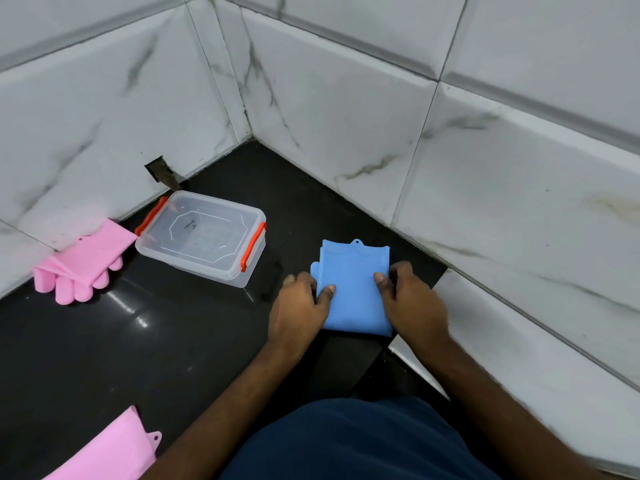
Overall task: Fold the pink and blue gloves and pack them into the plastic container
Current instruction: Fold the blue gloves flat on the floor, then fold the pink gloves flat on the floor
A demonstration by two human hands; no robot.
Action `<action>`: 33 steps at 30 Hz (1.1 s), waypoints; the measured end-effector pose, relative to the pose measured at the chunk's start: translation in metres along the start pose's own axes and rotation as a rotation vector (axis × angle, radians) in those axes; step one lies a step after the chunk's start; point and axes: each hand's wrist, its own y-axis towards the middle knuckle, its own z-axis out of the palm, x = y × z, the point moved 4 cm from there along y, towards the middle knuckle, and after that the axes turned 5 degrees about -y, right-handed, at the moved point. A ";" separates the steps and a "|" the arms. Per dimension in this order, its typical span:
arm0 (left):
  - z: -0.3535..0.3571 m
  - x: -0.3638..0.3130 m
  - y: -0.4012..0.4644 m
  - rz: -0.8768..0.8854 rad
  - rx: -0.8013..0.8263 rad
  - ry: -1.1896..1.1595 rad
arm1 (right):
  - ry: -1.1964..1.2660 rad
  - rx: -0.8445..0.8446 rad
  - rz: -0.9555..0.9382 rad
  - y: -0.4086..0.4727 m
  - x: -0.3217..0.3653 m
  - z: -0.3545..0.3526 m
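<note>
A folded blue glove (353, 289) lies flat on the black counter, cuff tab pointing away from me. My left hand (301, 306) grips its left edge with the thumb on top. My right hand (408, 299) holds the right edge the same way. A clear plastic container (201, 237) with red clips stands closed to the left of the blue glove. One pink glove (83, 265) lies against the left wall beside the container. A second pink glove (110, 452) lies at the bottom left, partly out of frame.
The black counter (156, 341) is hemmed in by marble-look tiled walls (346, 116) at the back and right. A small dark hole (159, 169) sits in the left wall just behind the container. A white tile ledge (519, 341) runs close along my right arm.
</note>
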 end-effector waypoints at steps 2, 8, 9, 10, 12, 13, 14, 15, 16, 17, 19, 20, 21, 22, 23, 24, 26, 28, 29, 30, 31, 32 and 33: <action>-0.001 0.002 0.001 -0.003 -0.022 -0.052 | 0.075 0.014 0.006 -0.003 0.003 -0.002; 0.006 0.009 0.002 -0.094 0.067 -0.240 | 0.176 0.085 -0.006 -0.007 0.008 -0.002; 0.006 0.009 0.003 -0.089 0.062 -0.239 | 0.171 0.088 -0.001 -0.007 0.009 -0.003; 0.005 0.010 0.003 -0.083 0.056 -0.236 | 0.159 0.085 0.001 -0.008 0.009 -0.004; 0.004 0.010 0.004 -0.075 0.047 -0.236 | 0.109 0.055 -0.006 -0.009 0.012 -0.007; 0.003 0.010 0.003 -0.072 0.039 -0.233 | 0.070 0.026 -0.016 -0.011 0.013 -0.009; 0.001 0.010 0.002 -0.065 0.022 -0.222 | 0.029 -0.008 -0.030 -0.013 0.015 -0.012; 0.000 0.010 0.001 -0.055 -0.002 -0.202 | -0.005 -0.043 -0.052 -0.015 0.018 -0.015; -0.002 0.010 -0.001 -0.045 -0.024 -0.182 | -0.030 -0.072 -0.079 -0.017 0.022 -0.017; -0.005 0.010 -0.003 -0.039 -0.040 -0.170 | -0.046 -0.093 -0.108 -0.019 0.026 -0.018; -0.011 0.013 -0.010 -0.038 -0.067 -0.179 | -0.063 -0.112 -0.164 -0.024 0.037 -0.019; -0.015 0.015 -0.015 -0.036 -0.081 -0.189 | -0.060 -0.113 -0.192 -0.027 0.044 -0.017; -0.020 0.018 -0.019 -0.033 -0.097 -0.199 | -0.055 -0.110 -0.217 -0.031 0.051 -0.015; -0.025 0.020 -0.024 -0.028 -0.110 -0.206 | -0.052 -0.103 -0.240 -0.035 0.057 -0.013; -0.030 0.024 -0.030 -0.024 -0.125 -0.213 | -0.051 -0.094 -0.264 -0.039 0.066 -0.010; -0.036 0.028 -0.036 -0.016 -0.141 -0.223 | -0.050 -0.088 -0.288 -0.043 0.074 -0.007; -0.049 0.040 -0.050 -0.004 -0.170 -0.248 | -0.050 -0.067 -0.344 -0.055 0.092 0.001; -0.065 0.057 -0.066 -0.013 -0.202 -0.246 | -0.033 -0.039 -0.418 -0.067 0.112 0.009; -0.075 0.069 -0.075 -0.030 -0.227 -0.237 | -0.020 -0.026 -0.466 -0.074 0.124 0.014; -0.086 0.082 -0.086 -0.057 -0.259 -0.230 | -0.011 -0.005 -0.522 -0.082 0.137 0.022; -0.097 0.096 -0.097 -0.089 -0.294 -0.229 | -0.008 0.022 -0.579 -0.090 0.151 0.030; -0.106 0.107 -0.106 -0.119 -0.328 -0.228 | -0.005 0.050 -0.628 -0.098 0.163 0.037; -0.116 0.120 -0.118 -0.158 -0.371 -0.232 | -0.002 0.086 -0.683 -0.109 0.178 0.047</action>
